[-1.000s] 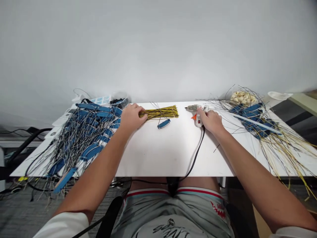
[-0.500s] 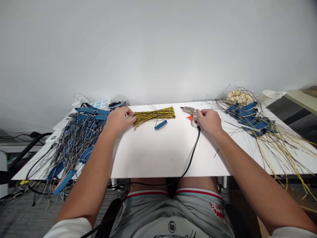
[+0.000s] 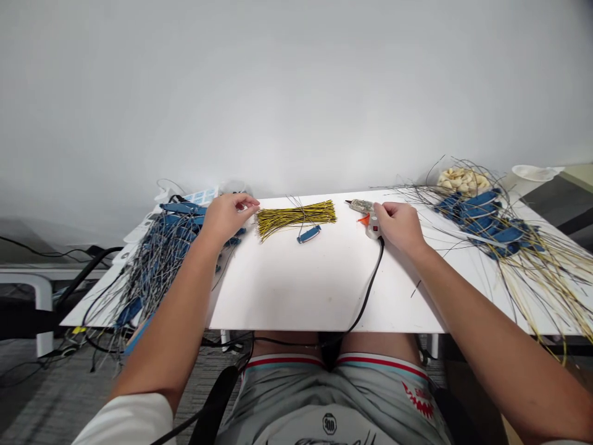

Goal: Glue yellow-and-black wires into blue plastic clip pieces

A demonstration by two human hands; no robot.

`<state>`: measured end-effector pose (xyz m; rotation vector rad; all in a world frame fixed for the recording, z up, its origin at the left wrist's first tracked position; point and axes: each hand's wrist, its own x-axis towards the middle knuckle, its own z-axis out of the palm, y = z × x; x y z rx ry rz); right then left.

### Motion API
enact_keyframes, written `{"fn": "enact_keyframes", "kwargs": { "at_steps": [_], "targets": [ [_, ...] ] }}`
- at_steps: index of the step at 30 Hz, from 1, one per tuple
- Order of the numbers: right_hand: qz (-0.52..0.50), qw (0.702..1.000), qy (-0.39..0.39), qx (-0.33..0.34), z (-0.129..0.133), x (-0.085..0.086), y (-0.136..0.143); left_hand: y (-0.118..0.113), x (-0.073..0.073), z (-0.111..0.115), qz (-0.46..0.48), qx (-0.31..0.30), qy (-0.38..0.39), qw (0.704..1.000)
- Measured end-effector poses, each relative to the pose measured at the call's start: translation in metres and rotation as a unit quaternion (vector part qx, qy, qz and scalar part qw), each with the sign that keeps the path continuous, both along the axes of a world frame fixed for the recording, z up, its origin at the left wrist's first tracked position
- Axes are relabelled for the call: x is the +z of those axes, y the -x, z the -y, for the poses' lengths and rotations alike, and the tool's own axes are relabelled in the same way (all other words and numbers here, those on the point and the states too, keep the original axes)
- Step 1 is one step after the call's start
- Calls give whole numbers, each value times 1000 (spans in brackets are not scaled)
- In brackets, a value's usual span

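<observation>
Yellow and black wires (image 3: 287,220) lie in a flat bundle on the white table (image 3: 278,290). Just below the bundle is a small blue piece (image 3: 309,234) with thin dark leads running up across the wires. My left hand (image 3: 230,215) hovers at the left end of the bundle, thumb and fingers apart, with nothing seen between them. On the right, my right hand (image 3: 399,224) grips a clear glue gun (image 3: 364,210) with an orange trigger, its nozzle pointing left toward the bundle.
A tangle of gray wires with blue pieces (image 3: 157,266) covers the left side. More blue pieces (image 3: 484,216) with yellow wires lie at right, near a bag of cream-coloured bits (image 3: 463,180) and a white cup (image 3: 530,176). A black cord (image 3: 370,287) hangs over the front edge.
The view has shifted slightly, so the table items appear farther right. My left hand has come away a little from the bundle's left end. My right hand still holds the glue gun.
</observation>
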<state>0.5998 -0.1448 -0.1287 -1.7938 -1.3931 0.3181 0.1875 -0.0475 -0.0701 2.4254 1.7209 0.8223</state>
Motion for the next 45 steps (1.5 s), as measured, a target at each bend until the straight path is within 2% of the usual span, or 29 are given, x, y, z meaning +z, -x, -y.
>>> {"fn": "enact_keyframes", "kwargs": {
  "at_steps": [3, 5, 7, 10, 11, 13, 15, 16, 17, 18, 21, 23, 25, 27, 29, 31, 33, 37, 45],
  "targets": [
    [-3, 1000, 1, 6, -1, -1, 1, 3, 10, -5, 1, 2, 2, 1000],
    [-8, 1000, 3, 12, -1, -1, 1, 3, 24, -13, -15, 1, -14, 1000],
    [-16, 1000, 5, 15, -1, -1, 2, 5, 47, -22, -33, 5, -52, 998],
    [-21, 1000, -1, 14, 0, -1, 2, 13, 96, -29, -48, 44, -166, 984],
    [-22, 1000, -5, 12, 1, 0, 2, 15, 113, -28, -52, 55, -219, 973],
    [-23, 1000, -21, 5, 2, 1, 3, 17, 141, -17, -45, 21, -327, 944],
    [-23, 998, -59, -2, 3, 3, 4, 8, 153, 4, 15, -21, -377, 926],
    [-21, 996, -86, -3, 4, 4, 5, -1, 152, 17, 58, -58, -381, 921],
    [-17, 993, -115, -3, 5, 6, 6, -13, 146, 31, 99, -104, -377, 915],
    [-13, 990, -142, -1, 6, 8, 7, -28, 136, 46, 136, -153, -337, 919],
    [-3, 981, -194, 15, 10, 14, 11, -71, 93, 87, 234, -251, -145, 928],
    [-10, 977, -208, 45, 14, 18, 16, -92, 63, 105, 276, -314, -47, 907],
    [-49, 971, -204, 111, 18, 21, 22, -104, 37, 112, 286, -326, -6, 901],
    [-124, 953, -159, 228, 21, 20, 31, -111, 16, 109, 285, -320, -2, 904],
    [-203, 908, -79, 357, 24, 18, 43, -117, -2, 101, 267, -317, -18, 910],
    [-252, 867, -7, 429, 27, 13, 54, -122, -18, 93, 243, -316, -30, 917],
    [-259, 863, 38, 433, 30, 9, 62, -126, -31, 87, 236, -307, -25, 922],
    [-232, 879, 74, 410, 31, 3, 66, -127, -48, 84, 252, -289, 9, 923],
    [-281, 846, 117, 437, 24, -4, 62, -123, -60, 81, 208, -305, -83, 926]
  ]
}}
